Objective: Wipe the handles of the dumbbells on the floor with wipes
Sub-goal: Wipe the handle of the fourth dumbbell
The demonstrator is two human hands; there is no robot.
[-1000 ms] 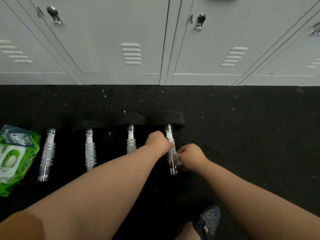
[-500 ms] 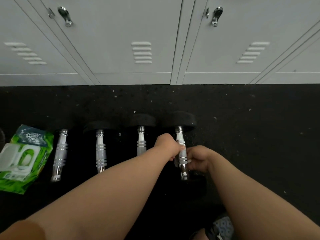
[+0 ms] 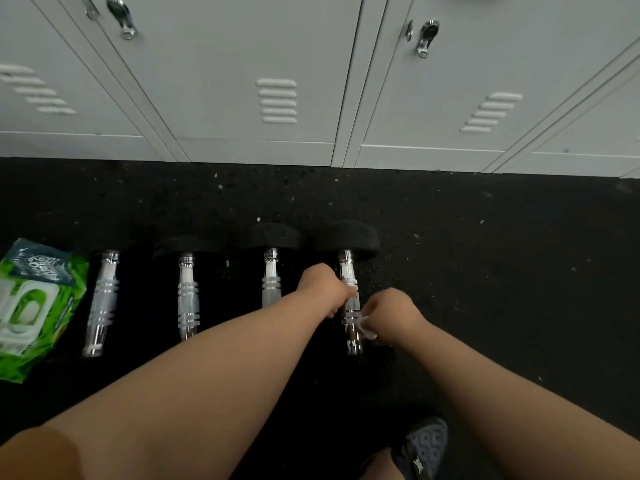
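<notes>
Dim, flat indoor light, glints on the chrome handles (image 3: 187, 299), wide-angle bending at edges — soft, slightly blurred detail.

Glossy ringed metal dumbbell handles (image 3: 188, 299); matt black speckled rubber floor (image 3: 485, 271); shiny green plastic wipes pack (image 3: 38, 306); smooth painted metal lockers (image 3: 242, 64).

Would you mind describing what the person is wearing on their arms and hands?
Nothing: the left hand and right hand are bare, without gloves, rings or a watch in view, and both forearms are uncovered, with no sleeves reaching into the picture.
</notes>
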